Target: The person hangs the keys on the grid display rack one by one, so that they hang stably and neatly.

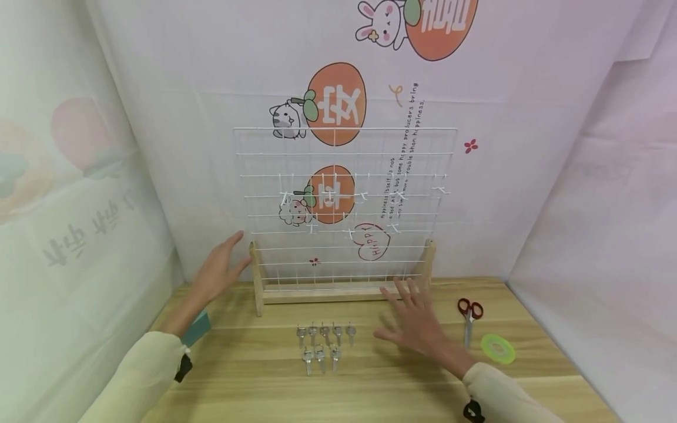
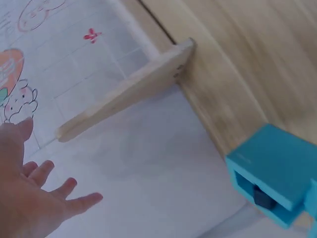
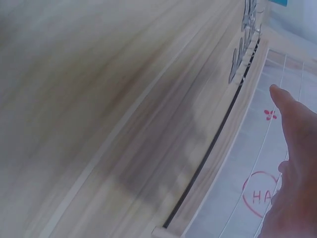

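Note:
A white wire grid rack [image 1: 338, 154] stands upright in a wooden stand [image 1: 328, 294], with several small white hooks [image 1: 350, 234] on its wires. My left hand [image 1: 217, 271], fingers spread, is beside the left wooden post [image 1: 257, 282]; the left wrist view shows the hand [image 2: 29, 193] holding nothing. Over the table in front of the stand's right part is my right hand [image 1: 415, 320], its fingers extended and nothing held. Several silver keys with rings [image 1: 308, 358] lie in two rows left of it, and they also appear as keys [image 3: 237, 54] in the right wrist view.
Red-handled scissors [image 1: 468, 326] and a roll of green tape [image 1: 506, 352] lie on the wooden table [image 1: 370, 388] at the right. A teal box [image 2: 277, 163] sits near the left forearm. White printed cloth [image 1: 201, 117] surrounds the table's back and sides.

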`<move>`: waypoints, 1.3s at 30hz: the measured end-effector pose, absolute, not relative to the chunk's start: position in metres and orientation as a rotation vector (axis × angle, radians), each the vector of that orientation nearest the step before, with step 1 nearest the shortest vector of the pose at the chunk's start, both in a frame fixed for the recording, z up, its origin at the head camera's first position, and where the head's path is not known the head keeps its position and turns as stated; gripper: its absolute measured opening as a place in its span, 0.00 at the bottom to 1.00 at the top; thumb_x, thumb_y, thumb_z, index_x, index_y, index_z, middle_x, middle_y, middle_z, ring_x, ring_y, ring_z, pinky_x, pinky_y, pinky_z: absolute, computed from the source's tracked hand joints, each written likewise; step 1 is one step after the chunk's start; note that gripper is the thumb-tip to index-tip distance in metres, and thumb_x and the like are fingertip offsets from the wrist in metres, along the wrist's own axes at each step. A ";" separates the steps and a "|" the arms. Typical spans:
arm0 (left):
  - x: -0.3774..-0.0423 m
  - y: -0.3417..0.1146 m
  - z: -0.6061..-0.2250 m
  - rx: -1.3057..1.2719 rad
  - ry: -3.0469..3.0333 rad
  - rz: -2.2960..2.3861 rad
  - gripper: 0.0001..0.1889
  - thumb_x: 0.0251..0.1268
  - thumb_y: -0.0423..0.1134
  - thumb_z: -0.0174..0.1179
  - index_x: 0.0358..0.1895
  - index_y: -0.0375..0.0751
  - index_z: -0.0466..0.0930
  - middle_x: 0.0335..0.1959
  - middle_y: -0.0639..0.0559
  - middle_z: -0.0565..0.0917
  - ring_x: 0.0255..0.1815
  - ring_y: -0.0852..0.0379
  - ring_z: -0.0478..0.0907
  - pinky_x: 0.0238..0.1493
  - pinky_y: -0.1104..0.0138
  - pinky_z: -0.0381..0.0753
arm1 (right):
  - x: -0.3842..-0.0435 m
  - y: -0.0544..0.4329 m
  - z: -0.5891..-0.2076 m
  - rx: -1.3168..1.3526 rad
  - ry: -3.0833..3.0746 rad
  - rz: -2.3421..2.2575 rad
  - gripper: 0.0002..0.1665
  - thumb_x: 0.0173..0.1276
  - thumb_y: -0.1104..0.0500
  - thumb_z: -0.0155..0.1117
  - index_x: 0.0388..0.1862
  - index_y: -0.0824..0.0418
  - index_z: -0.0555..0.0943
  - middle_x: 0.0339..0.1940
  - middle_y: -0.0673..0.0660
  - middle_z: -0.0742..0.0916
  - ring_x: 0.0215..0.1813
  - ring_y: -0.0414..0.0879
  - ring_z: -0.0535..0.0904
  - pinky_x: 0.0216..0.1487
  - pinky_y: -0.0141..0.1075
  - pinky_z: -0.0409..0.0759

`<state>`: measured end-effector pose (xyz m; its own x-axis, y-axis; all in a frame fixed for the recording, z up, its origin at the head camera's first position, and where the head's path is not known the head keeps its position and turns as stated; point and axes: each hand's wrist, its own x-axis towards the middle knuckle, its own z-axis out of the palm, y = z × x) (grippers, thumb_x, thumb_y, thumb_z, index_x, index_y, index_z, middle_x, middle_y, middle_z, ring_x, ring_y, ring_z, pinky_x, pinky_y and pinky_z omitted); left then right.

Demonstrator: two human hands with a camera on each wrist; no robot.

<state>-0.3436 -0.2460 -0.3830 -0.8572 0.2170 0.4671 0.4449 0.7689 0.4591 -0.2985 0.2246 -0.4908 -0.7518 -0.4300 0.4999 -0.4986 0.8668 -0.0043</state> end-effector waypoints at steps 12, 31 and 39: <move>-0.370 -0.234 -0.369 -0.403 -2.424 -1.270 0.33 0.74 0.27 0.62 0.78 0.33 0.61 0.70 0.32 0.76 0.71 0.29 0.71 0.70 0.35 0.71 | -0.297 0.188 -0.485 0.707 -2.611 0.281 0.59 0.58 0.27 0.71 0.80 0.56 0.68 0.84 0.68 0.59 0.82 0.72 0.49 0.78 0.74 0.45; -0.390 -0.233 -0.373 -0.299 -2.393 -1.783 0.28 0.76 0.22 0.51 0.77 0.37 0.66 0.70 0.36 0.77 0.73 0.37 0.71 0.66 0.49 0.81 | -0.309 0.138 -0.486 0.792 -2.699 0.461 0.56 0.63 0.31 0.73 0.83 0.53 0.63 0.85 0.65 0.54 0.83 0.70 0.45 0.81 0.68 0.41; -0.395 -0.232 -0.374 -0.255 -2.401 -1.878 0.26 0.76 0.21 0.51 0.75 0.35 0.68 0.70 0.34 0.77 0.72 0.33 0.71 0.68 0.44 0.79 | -0.313 0.119 -0.490 0.839 -2.742 0.541 0.55 0.64 0.34 0.74 0.82 0.53 0.64 0.85 0.65 0.54 0.83 0.69 0.47 0.81 0.66 0.41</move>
